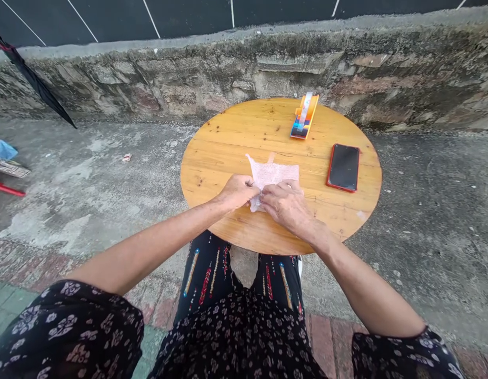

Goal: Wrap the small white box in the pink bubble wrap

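A thin, pale pink sheet with a dimpled, bubble-wrap-like texture (pixel 276 172) lies on the round wooden table (pixel 223 137), crumpled toward its near left corner. My left hand (pixel 239 190) pinches the sheet's left side between thumb and curled fingers. My right hand (pixel 285 204) rests over the sheet's near right part, its fingers bent and gathering the material close to the left fingertips. Whatever lies under the fingers is hidden. A small pinkish strip (pixel 271 157) sticks out beyond the sheet's far edge.
On the table's right lies a dark-screened phone in a red case (pixel 344 167). Farther back is an orange, yellow and blue object with a translucent strip (pixel 305 117). A folded black umbrella (pixel 40 87) leans by the low stone wall (pixel 180 87). My legs are under the table's near edge.
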Motion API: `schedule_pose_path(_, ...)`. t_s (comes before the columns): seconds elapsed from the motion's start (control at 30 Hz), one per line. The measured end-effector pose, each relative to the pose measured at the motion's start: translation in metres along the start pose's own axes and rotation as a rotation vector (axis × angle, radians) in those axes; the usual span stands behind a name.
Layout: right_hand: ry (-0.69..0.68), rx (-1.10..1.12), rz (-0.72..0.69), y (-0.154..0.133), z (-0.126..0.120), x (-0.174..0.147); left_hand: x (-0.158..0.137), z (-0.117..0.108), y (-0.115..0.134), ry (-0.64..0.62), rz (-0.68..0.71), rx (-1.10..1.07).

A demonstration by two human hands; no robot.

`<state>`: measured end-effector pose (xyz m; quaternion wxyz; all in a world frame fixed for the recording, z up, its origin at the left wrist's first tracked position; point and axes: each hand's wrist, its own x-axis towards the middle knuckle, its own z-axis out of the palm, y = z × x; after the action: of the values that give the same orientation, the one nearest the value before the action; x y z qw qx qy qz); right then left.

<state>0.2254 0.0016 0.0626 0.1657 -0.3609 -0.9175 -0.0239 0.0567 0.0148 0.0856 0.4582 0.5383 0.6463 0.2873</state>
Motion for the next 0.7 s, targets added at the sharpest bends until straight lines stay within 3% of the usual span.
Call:
schedule_pose_path(0.23, 0.02, 0.105, 0.042, 0.001, 0.001, 0.0, -0.004, 0.001, 0.01, -0.097, -0.026, -0.003)
schedule_pose_path(0.4, 0.104, 0.251, 0.172, 0.0, 0.007, -0.001, -0.01, -0.002, 0.014, -0.148, -0.002, 0.01)
schedule_pose_path(0.6, 0.134, 0.374, 0.26, 0.0, 0.007, -0.007, -0.016, -0.011, 0.009, -0.244, 0.109, 0.095)
schedule_pose_path(0.7, 0.116, 0.407, 0.212, 0.006, 0.006, -0.01, -0.015, -0.008, -0.003, -0.225, 0.292, 0.276)
